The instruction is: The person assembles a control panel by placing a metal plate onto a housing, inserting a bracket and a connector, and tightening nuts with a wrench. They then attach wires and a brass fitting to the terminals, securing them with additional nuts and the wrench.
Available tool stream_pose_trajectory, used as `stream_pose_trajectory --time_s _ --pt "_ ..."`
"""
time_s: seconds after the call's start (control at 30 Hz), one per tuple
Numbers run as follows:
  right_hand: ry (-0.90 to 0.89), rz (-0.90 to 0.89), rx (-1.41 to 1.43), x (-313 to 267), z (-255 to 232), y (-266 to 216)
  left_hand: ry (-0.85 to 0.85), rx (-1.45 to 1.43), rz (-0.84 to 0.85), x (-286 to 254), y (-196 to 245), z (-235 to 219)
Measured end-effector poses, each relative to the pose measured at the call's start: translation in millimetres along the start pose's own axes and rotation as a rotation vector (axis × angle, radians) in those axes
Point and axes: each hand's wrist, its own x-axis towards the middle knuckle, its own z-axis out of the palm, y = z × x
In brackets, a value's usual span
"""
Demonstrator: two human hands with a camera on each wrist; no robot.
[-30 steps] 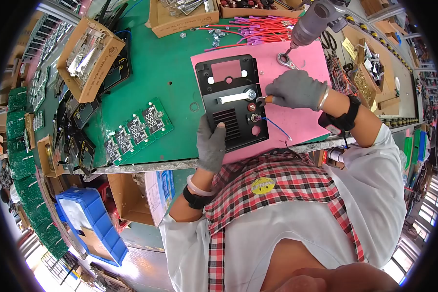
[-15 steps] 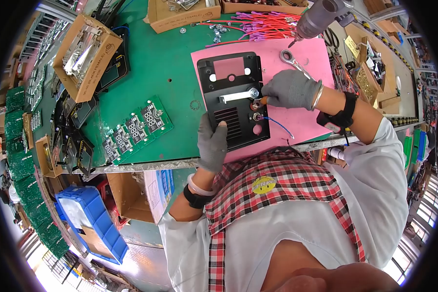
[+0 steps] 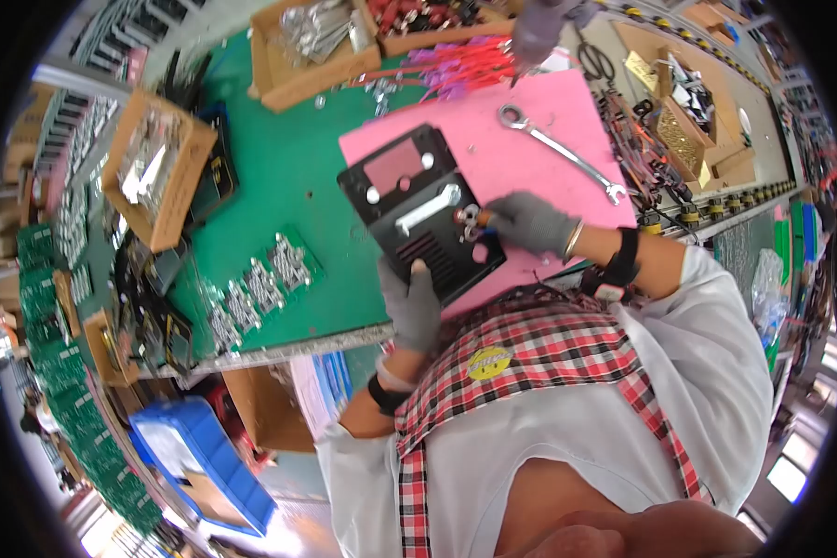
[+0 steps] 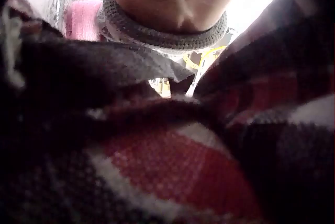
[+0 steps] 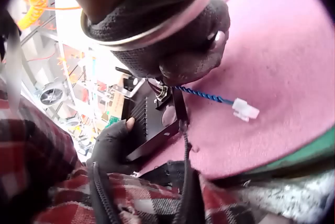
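Observation:
A black metal panel (image 3: 417, 200) lies tilted on the pink mat (image 3: 530, 153), with a silver strip (image 3: 423, 212) fixed across its middle. The left hand (image 3: 411, 305) grips the panel's near left edge, thumb on top. At the panel's right side, the right hand (image 3: 535, 223) pinches a small ring-like metal part (image 3: 471, 216) against a round red fitting; its exact kind I cannot tell. From a neighbouring fitting, a twisted blue wire (image 5: 207, 96) runs to a white connector (image 5: 245, 110). Cloth fills most of the left wrist view, hiding that hand's fingers.
A combination wrench (image 3: 567, 156) lies on the mat beyond the right hand. A grey power driver (image 3: 537, 33) hangs above the mat's far edge. Circuit boards (image 3: 260, 288) lie left on the green tabletop. Boxes of metal parts (image 3: 312, 51) and red-purple wires (image 3: 456, 67) line the back.
The head view has shifted and turned, so the panel appears more slanted. The wrench, earlier partly behind the right hand, now shows in full. The right fingers stay at the red fitting.

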Motion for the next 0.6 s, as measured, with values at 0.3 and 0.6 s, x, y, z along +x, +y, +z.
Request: stream_pose_trajectory --time_s 0.3,0.6 --pt "0.262 -0.256 -0.259 -4 -33 61 -0.18 -0.281 -0.266 15 -2 -24" --pt "0.539 -0.164 -0.315 34 -129 69 -0.356 0.16 -0.358 15 11 -3"
